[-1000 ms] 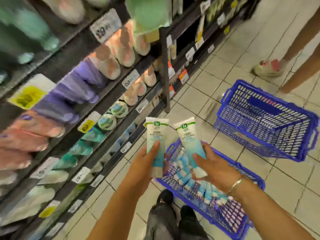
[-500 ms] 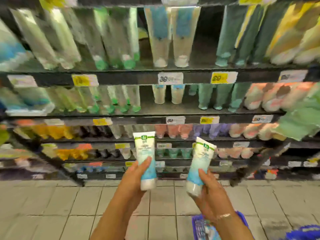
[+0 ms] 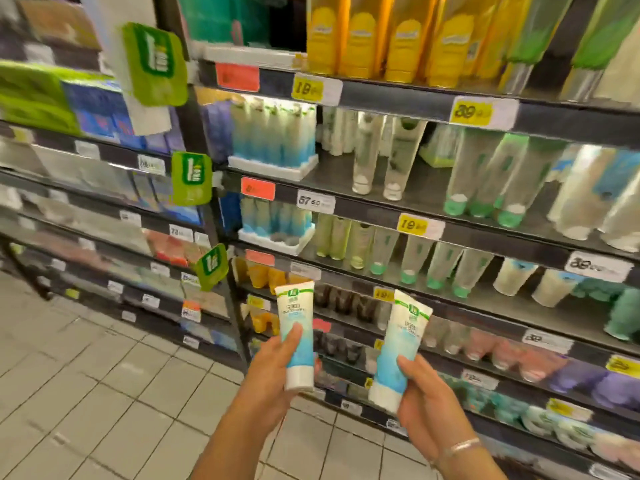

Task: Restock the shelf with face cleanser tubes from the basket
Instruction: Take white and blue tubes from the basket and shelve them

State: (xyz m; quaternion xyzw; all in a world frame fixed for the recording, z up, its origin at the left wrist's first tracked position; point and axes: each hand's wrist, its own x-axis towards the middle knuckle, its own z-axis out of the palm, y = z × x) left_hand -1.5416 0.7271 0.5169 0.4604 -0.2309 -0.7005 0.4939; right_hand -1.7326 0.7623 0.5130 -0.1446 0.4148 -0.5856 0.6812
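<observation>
before the shelf [image 3: 415, 216], left hand [image 3: 273, 372] and right hand [image 3: 427, 400] each grip a tube.

We hold two tubes up before the shelving [image 3: 433, 216]: the left tube [image 3: 297, 332] upright in our left hand [image 3: 273, 372], the right tube [image 3: 398, 351] tilted in our right hand [image 3: 429, 400], apart, caps down. Behind them, tubes stand in trays [image 3: 273, 168] on the shelves, above the floor [image 3: 86, 393] at left.

Two hands, the left hand [image 3: 273, 370] and the right hand [image 3: 427, 398], hold two cleanser tubes, the left tube [image 3: 297, 336] and the right tube [image 3: 398, 351].
</observation>
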